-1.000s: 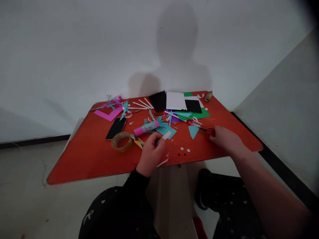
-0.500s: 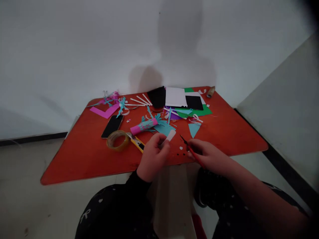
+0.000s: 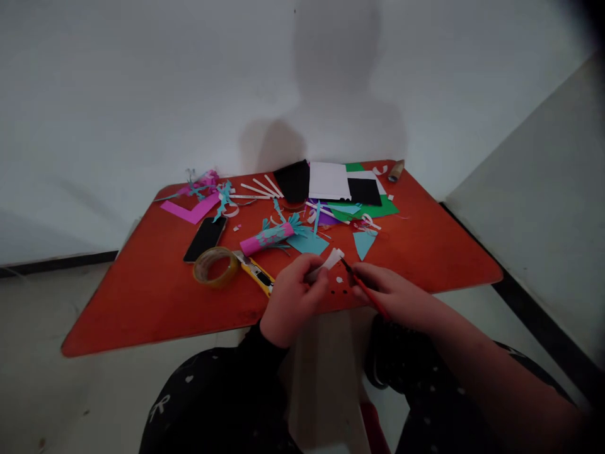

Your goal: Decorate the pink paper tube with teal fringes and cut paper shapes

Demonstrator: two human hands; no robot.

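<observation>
My left hand (image 3: 299, 295) pinches a white paper strip (image 3: 331, 259) over the front edge of the red table. In my right hand (image 3: 396, 291) is a thin tool with a red handle (image 3: 373, 299), probably scissors, its dark tip touching or very near the strip's end. Just left of my left hand lies a yellow cutter (image 3: 258, 273), beside a roll of tape (image 3: 215, 267). Behind my hands rests a pink tube (image 3: 267, 239) wrapped with blue fringed paper. A small white scrap (image 3: 339, 279) and dark spots show on the table between my hands.
On the red table (image 3: 155, 296) are a phone (image 3: 205, 239), an angled pink paper (image 3: 191, 209), white sticks (image 3: 261, 187), a white sheet (image 3: 329, 181), black sheets (image 3: 364, 192), green paper (image 3: 388, 207), blue scraps (image 3: 364, 243) and a cardboard tube (image 3: 396, 171). A wall stands behind.
The white strip and the dark tip of the red-handled tool have come together. The strip's end looks wider or split now. The whole view has shifted slightly.
</observation>
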